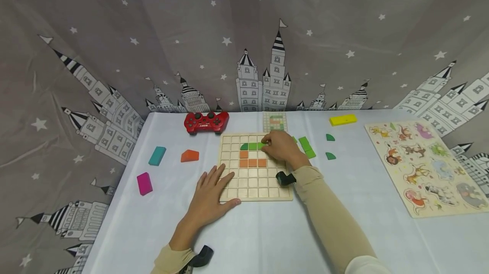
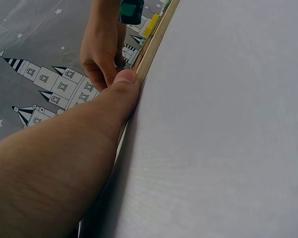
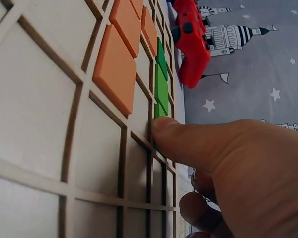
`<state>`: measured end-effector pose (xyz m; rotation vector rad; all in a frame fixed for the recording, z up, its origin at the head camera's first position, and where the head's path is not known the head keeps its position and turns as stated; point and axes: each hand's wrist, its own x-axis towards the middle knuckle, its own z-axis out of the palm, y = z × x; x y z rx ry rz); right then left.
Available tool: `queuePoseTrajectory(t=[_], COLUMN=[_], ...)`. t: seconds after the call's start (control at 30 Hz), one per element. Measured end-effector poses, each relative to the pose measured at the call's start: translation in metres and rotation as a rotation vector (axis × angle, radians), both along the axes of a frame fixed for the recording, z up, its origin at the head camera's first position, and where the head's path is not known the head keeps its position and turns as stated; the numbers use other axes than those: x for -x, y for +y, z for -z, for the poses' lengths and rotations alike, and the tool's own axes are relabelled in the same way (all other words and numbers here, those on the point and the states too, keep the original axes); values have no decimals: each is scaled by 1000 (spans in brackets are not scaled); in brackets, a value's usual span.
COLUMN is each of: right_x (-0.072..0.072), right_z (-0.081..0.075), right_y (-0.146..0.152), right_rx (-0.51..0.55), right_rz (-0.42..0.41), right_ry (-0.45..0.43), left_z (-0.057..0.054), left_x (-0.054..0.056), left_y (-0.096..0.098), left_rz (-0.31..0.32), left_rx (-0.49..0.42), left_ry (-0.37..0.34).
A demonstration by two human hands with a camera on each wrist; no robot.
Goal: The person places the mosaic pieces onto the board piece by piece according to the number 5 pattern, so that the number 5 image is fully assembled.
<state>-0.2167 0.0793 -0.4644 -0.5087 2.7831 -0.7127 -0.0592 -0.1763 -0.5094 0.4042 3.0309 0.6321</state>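
Observation:
A wooden grid board [image 1: 248,183] lies on the white table. Orange square tiles [image 1: 252,163] sit in its cells, and above them runs a row with a dark green quarter-round piece [image 1: 244,146] and light green tiles [image 1: 252,146]. At the right end of that row, my right hand [image 1: 282,146] pinches a light green tile [image 3: 158,148] between thumb and fingers, mostly hidden by the thumb. My left hand [image 1: 209,197] rests with spread fingers over the board's lower left edge; in the left wrist view its thumb [image 2: 125,77] lies along the board's side.
Beyond the board lie a pattern card [image 1: 274,121] and a red game controller [image 1: 206,123]. Teal [image 1: 157,155], magenta [image 1: 144,183] and orange [image 1: 189,155] blocks are left. Rightward are light green tiles [image 1: 307,146], dark green quarter-rounds [image 1: 330,155], a yellow block [image 1: 343,120] and an animal puzzle [image 1: 416,174].

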Motion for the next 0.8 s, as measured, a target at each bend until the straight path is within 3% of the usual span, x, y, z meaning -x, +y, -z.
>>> queuePoseTrajectory(t=[0.27, 0.37, 0.6, 0.8], right_x=[-4, -14, -48, -61], right_z=[3, 6, 20, 26], right_y=[10, 28, 77, 99], right_rx=[103, 139, 151, 124], right_rz=[-25, -16, 108, 98], right_ry=[-17, 14, 53, 74], left_z=[1, 2, 2, 2], left_x=[0, -1, -3, 0], left_y=[0, 3, 4, 3], left_rz=[-9, -1, -2, 0], left_rx=[9, 0, -5, -1], left_ry=[2, -5, 7, 30])
